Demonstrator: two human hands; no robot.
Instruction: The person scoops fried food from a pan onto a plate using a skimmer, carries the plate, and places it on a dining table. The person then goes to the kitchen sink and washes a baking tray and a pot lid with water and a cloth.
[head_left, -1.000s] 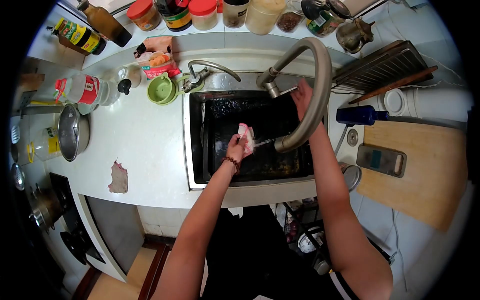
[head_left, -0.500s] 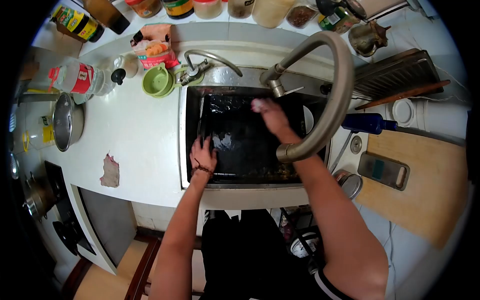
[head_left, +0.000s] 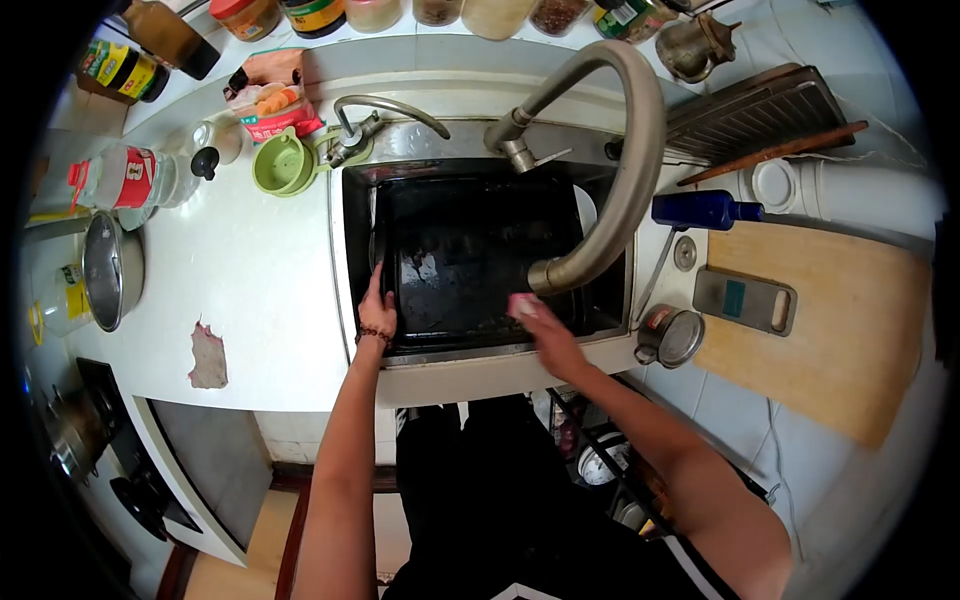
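Observation:
A wet black tray (head_left: pixel 460 250) lies in the sink (head_left: pixel 487 354). My left hand (head_left: pixel 376 308), with a beaded bracelet at the wrist, rests against the tray's left edge, its fingers stretched out. Nothing shows in it. Closed around a pink and white cloth (head_left: pixel 520 305), my right hand (head_left: pixel 548 335) is over the lower right part of the tray, below the spout of the large faucet (head_left: pixel 605 240). No water stream shows from the spout.
Behind the sink is a small curved tap (head_left: pixel 395 104). A green strainer (head_left: pixel 284 165), steel bowl (head_left: pixel 112 270) and plastic bottle (head_left: pixel 125 178) stand left. To the right are a blue bottle (head_left: pixel 700 209), metal cup (head_left: pixel 672 337), grater (head_left: pixel 745 300) and cutting board (head_left: pixel 820 340).
The cloth passed from my left hand to my right, which left the faucet lever and moved down over the tray. My left hand went to the tray's left edge. The water stream is gone.

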